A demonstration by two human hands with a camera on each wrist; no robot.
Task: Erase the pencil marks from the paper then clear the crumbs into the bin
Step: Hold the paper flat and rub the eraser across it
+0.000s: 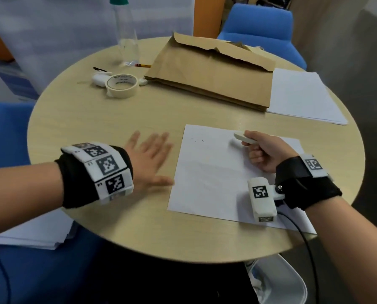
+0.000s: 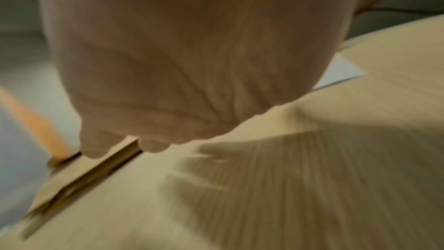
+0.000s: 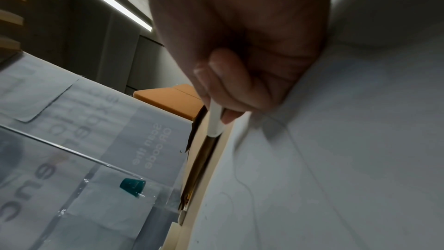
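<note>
On the left, the left hand [image 1: 149, 160] hovers flat and blurred over the bare counter [image 1: 95, 121], just beside the left edge of the paper [image 1: 209, 178]; its grip is wide, fingers spread and straight, holding nothing. The left wrist view shows the palm [image 2: 168, 60] above its own shadow on the wood.

Farther back on the left stand a roll of tape [image 1: 122, 85], a small white case [image 1: 100, 79] touching it, a clear bottle [image 1: 126, 34] and a short pencil [image 1: 142, 65].

In the middle, the paper lies flat near the front edge of the counter, with a few faint pencil specks [image 1: 196, 140] near its top left. Behind it lies a brown paper bag [image 1: 211, 71] on its side.

To the right, the right hand [image 1: 264, 154] rests on the paper, its grip narrow, thumb and curled fingers pinching a white eraser [image 1: 244, 138] whose free end points left and sits just above the sheet. The right wrist view shows the same pinch [image 3: 216, 119].

A stack of white sheets [image 1: 301, 97] lies at the far right, partly under the bag. A white bin [image 1: 279, 281] sits below the counter's front edge.
</note>
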